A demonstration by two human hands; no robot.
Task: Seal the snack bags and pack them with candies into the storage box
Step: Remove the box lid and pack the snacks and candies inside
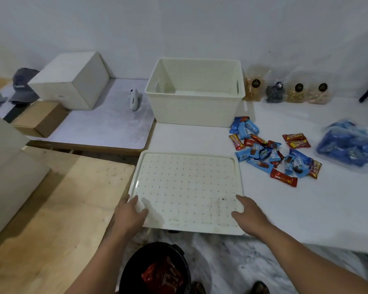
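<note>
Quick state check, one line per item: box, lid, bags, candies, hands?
storage box: open, empty, upright on the white table
lid: off, lying flat in front of the box
left hand: fingers resting on the lid's near left corner
right hand: resting on the lid's near right corner
snack bags: four, standing in a row right of the box, not packed
candies: loose pile on the table, not packed
</note>
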